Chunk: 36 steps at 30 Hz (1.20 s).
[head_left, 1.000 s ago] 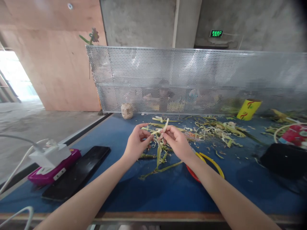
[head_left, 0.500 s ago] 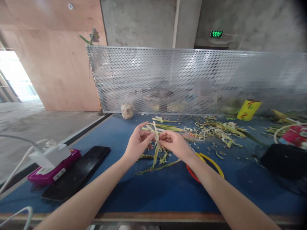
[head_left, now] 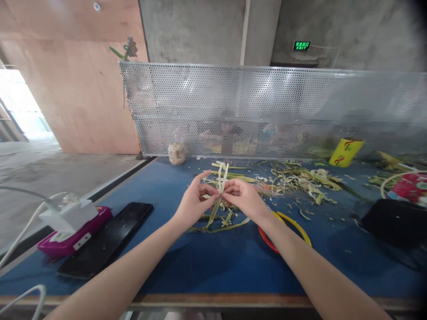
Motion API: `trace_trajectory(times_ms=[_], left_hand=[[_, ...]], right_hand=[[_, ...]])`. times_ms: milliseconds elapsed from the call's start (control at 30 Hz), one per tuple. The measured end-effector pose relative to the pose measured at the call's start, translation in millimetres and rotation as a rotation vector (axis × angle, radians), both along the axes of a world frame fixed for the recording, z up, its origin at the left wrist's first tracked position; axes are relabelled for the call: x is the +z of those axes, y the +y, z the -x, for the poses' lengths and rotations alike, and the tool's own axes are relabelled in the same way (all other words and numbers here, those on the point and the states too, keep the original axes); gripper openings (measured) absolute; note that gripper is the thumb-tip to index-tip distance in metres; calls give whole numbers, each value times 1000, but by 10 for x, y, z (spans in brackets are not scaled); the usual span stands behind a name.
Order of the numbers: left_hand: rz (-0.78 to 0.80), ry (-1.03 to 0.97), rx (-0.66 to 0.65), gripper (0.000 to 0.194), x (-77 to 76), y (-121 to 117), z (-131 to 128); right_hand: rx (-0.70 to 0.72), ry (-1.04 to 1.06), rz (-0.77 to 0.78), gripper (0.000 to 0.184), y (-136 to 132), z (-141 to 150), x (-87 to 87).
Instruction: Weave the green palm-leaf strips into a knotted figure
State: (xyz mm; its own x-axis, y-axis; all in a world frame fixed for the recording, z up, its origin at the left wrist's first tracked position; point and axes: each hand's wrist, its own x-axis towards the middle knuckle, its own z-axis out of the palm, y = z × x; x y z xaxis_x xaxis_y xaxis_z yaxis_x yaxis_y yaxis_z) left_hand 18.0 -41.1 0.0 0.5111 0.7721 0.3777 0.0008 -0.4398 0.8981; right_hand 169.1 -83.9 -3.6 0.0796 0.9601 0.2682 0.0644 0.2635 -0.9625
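Pale green-white leaf strips (head_left: 223,174) stand up between my hands, split into narrow lengths at the top, with a greener end hanging below. My left hand (head_left: 197,198) pinches the strips between thumb and fingertips, its index finger raised. From the other side, my right hand (head_left: 243,197) pinches them at almost the same spot, fingers curled. Below my hands, more green leaf strips (head_left: 230,229) lie on the blue table (head_left: 200,271). A yellow and red ring (head_left: 302,232) lies partly under my right forearm.
Leaf scraps (head_left: 307,178) are strewn across the back right. At the left lie a black phone (head_left: 106,242) and a purple power strip (head_left: 75,235) with a white plug. A yellow roll (head_left: 346,152) leans near the perforated metal screen (head_left: 207,93); a black object (head_left: 393,222) sits at right.
The strips now stand more upright and show two separate prongs at the top instead of one. My hands have come closer together, fingertips nearly meeting.
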Motion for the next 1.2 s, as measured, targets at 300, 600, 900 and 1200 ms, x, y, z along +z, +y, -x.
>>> trace_trajectory(times_ms=[300, 600, 900, 1200], left_hand=[[-153, 69, 108, 60, 10, -53, -16], [-115, 91, 52, 61, 45, -91, -14], [-25, 48, -8, 67, -64, 22, -21], [-24, 69, 17, 62, -40, -6, -19]], right_hand=[[13, 57, 9, 16, 11, -35, 12], [-53, 61, 24, 15, 60, -84, -23], [1, 28, 70, 20, 27, -35, -4], [43, -80, 116, 12, 4, -41, 24]])
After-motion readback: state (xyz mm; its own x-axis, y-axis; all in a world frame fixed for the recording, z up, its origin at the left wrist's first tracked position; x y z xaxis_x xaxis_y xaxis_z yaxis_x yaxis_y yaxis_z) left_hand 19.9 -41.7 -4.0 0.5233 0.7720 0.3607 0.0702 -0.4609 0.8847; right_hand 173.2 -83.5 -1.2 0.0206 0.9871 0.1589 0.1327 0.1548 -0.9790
